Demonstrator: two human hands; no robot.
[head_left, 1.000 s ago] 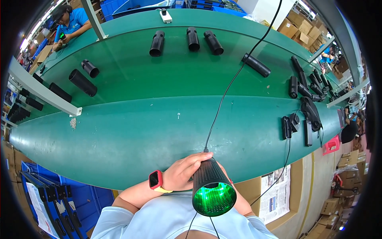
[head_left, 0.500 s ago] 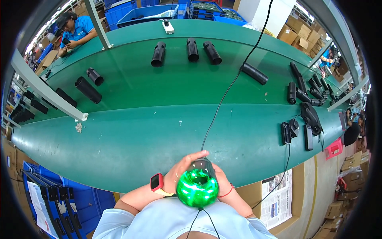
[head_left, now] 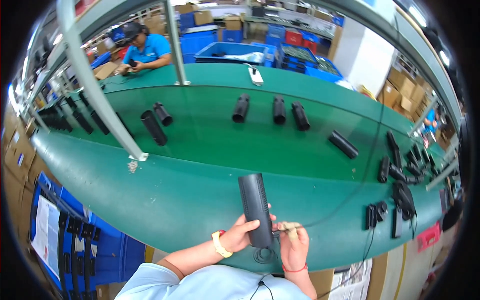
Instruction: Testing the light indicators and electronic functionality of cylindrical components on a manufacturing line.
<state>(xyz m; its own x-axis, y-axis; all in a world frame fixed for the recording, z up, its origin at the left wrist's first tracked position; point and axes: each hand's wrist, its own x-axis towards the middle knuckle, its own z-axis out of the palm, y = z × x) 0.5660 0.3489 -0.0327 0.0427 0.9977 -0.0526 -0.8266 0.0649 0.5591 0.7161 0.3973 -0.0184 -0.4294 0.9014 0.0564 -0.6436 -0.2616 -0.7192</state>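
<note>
My left hand is wrapped round the lower part of a black cylindrical housing with a perforated side. The housing stands nearly upright, tilted a little, above the near edge of the green bench. Beside its lower right side, my right hand pinches a thin black cable at the end close to the housing; whether the plug is in or out is too small to tell. The fingertips of that hand wear pale covers. A small loop of dark cord hangs below the housing.
Several black cylinders stand or lie on the green belt beyond the bench. At the right are black handheld parts and a corded black device. Grey posts rise at the left. Across the belt sits a co-worker.
The housing has turned from its glowing green end facing me to standing up, side on, with no glow showing. My right hand has shifted from the housing to the cable. The view has swung.
</note>
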